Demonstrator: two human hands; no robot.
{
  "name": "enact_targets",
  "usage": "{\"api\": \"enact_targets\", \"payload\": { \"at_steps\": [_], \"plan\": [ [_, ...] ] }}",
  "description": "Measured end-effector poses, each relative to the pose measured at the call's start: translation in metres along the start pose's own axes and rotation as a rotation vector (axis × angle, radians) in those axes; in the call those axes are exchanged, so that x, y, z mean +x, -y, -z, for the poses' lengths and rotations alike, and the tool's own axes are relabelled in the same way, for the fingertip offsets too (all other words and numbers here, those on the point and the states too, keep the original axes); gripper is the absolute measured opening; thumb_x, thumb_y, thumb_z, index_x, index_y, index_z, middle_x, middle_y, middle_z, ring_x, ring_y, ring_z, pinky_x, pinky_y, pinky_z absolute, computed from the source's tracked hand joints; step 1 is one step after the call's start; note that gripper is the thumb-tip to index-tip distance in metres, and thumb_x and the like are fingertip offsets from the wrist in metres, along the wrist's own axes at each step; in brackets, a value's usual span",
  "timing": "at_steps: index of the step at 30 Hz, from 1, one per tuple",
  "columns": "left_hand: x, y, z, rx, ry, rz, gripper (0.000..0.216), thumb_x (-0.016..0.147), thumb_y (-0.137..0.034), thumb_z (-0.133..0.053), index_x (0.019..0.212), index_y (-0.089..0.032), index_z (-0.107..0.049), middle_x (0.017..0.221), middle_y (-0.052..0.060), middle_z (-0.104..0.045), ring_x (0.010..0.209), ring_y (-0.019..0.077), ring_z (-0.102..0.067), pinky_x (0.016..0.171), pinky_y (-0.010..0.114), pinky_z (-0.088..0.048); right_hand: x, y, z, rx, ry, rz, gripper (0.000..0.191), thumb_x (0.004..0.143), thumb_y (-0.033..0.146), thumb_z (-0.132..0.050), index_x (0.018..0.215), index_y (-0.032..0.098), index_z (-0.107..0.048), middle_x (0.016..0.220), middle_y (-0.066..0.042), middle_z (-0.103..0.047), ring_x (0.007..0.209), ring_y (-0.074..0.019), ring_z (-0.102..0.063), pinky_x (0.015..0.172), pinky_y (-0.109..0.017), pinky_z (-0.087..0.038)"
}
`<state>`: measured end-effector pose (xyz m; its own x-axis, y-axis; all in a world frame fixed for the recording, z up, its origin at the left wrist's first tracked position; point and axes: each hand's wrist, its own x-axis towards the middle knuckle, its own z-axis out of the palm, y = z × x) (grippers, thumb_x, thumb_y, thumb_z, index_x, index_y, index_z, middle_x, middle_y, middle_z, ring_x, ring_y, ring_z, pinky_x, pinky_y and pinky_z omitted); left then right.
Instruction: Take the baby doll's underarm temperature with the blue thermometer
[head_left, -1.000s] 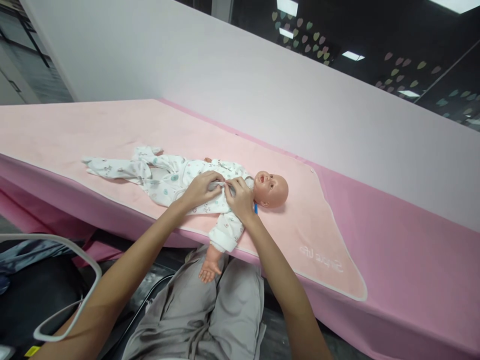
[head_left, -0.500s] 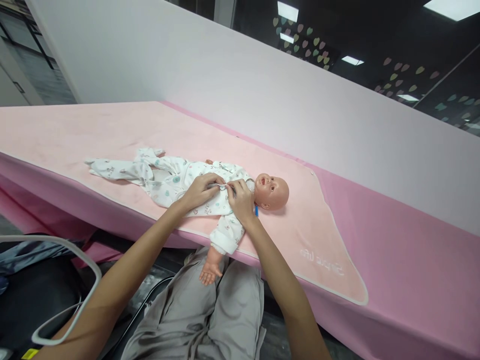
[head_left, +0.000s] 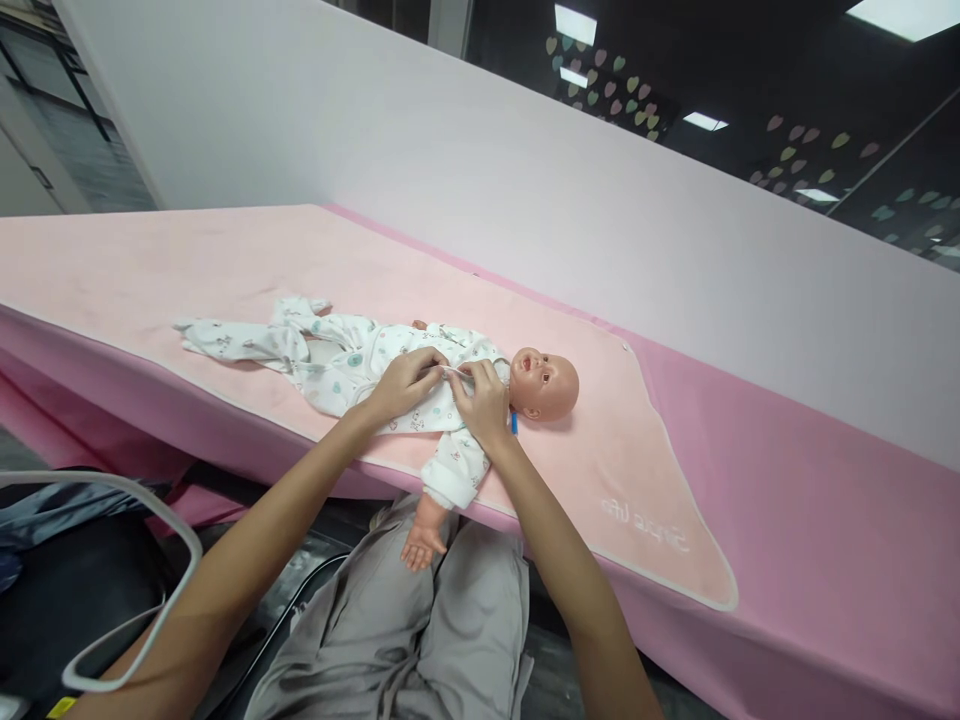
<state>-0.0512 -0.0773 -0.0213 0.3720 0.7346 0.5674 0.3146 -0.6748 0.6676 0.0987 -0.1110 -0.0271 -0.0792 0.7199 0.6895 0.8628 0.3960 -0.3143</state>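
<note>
A baby doll [head_left: 541, 385] lies on its back on a light pink mat [head_left: 637, 470], head to the right. It wears a white printed sleepsuit [head_left: 352, 357] whose empty legs trail off to the left. My left hand [head_left: 403, 384] and my right hand [head_left: 482, 402] meet over the doll's chest, both pinched on the sleepsuit's front edge near the collar. One doll arm [head_left: 426, 535] hangs over the table's near edge above my lap. A small blue object [head_left: 514, 423] shows beside my right hand.
The mat lies on a darker pink table cover [head_left: 825, 540] backed by a pale wall panel [head_left: 525, 190]. A black seat with a white curved rail [head_left: 161, 520] stands at lower left. My grey trousers [head_left: 405, 630] fill the bottom centre.
Both hands stay pinched on the sleepsuit at the doll's chest, with only small shifts of the fingers. The view has drifted slightly.
</note>
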Motion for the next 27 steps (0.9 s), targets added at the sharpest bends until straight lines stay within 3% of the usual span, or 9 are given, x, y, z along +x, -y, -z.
{"api": "enact_targets", "payload": {
  "at_steps": [4,9,13,16,21,27],
  "plan": [
    [-0.006,-0.003,0.003,-0.030,-0.079,0.027,0.022,0.083,-0.032,-0.043,0.097,-0.018,-0.052,0.096,0.006,-0.062,0.091,0.0193,-0.059,0.081,0.031,-0.045,-0.001,0.001,-0.002,-0.022,0.011,0.016,0.020,0.086,0.036,-0.049,0.094,0.020,-0.059,0.091,-0.004,-0.059,0.085,-0.0137,-0.057,0.068,-0.021,-0.041],
    [-0.024,0.009,0.023,0.353,-0.116,0.005,0.022,0.082,-0.038,-0.047,0.085,-0.020,-0.060,0.089,0.006,-0.064,0.090,0.0229,-0.057,0.088,0.037,-0.040,-0.003,0.001,-0.001,-0.045,-0.010,0.031,0.022,0.086,0.026,-0.045,0.105,0.021,-0.056,0.103,-0.005,-0.057,0.088,-0.0143,-0.057,0.067,-0.022,-0.042],
    [-0.037,0.020,0.036,0.345,-0.126,-0.031,0.026,0.081,-0.040,-0.049,0.095,-0.021,-0.061,0.098,0.006,-0.064,0.094,0.0226,-0.057,0.088,0.035,-0.039,0.003,0.013,-0.004,-0.106,0.054,0.237,0.027,0.089,0.022,-0.037,0.110,0.021,-0.055,0.112,-0.007,-0.057,0.085,-0.0129,-0.058,0.060,-0.021,-0.040],
    [-0.040,0.019,0.038,0.293,-0.131,-0.015,0.029,0.080,-0.042,-0.052,0.099,-0.022,-0.059,0.101,0.005,-0.064,0.095,0.0222,-0.058,0.087,0.034,-0.040,0.010,0.026,-0.011,-0.147,0.151,0.333,0.024,0.089,0.027,-0.039,0.104,0.021,-0.057,0.103,-0.006,-0.060,0.078,-0.0128,-0.059,0.055,-0.022,-0.036],
    [-0.038,0.015,0.037,0.277,-0.115,-0.031,0.025,0.081,-0.042,-0.051,0.091,-0.021,-0.061,0.096,0.005,-0.065,0.092,0.0208,-0.059,0.086,0.033,-0.041,0.014,0.033,-0.019,-0.142,0.164,0.260,0.016,0.087,0.028,-0.044,0.089,0.021,-0.058,0.087,-0.002,-0.062,0.069,-0.0129,-0.057,0.053,-0.023,-0.033],
    [-0.039,0.018,0.036,0.339,-0.093,-0.046,0.027,0.081,-0.041,-0.052,0.096,-0.022,-0.062,0.100,0.005,-0.065,0.096,0.0217,-0.057,0.089,0.035,-0.039,0.007,0.027,-0.017,0.055,0.133,0.191,0.013,0.084,0.020,-0.045,0.089,0.022,-0.058,0.088,0.001,-0.062,0.075,-0.0117,-0.058,0.062,-0.021,-0.038]
  ]
}}
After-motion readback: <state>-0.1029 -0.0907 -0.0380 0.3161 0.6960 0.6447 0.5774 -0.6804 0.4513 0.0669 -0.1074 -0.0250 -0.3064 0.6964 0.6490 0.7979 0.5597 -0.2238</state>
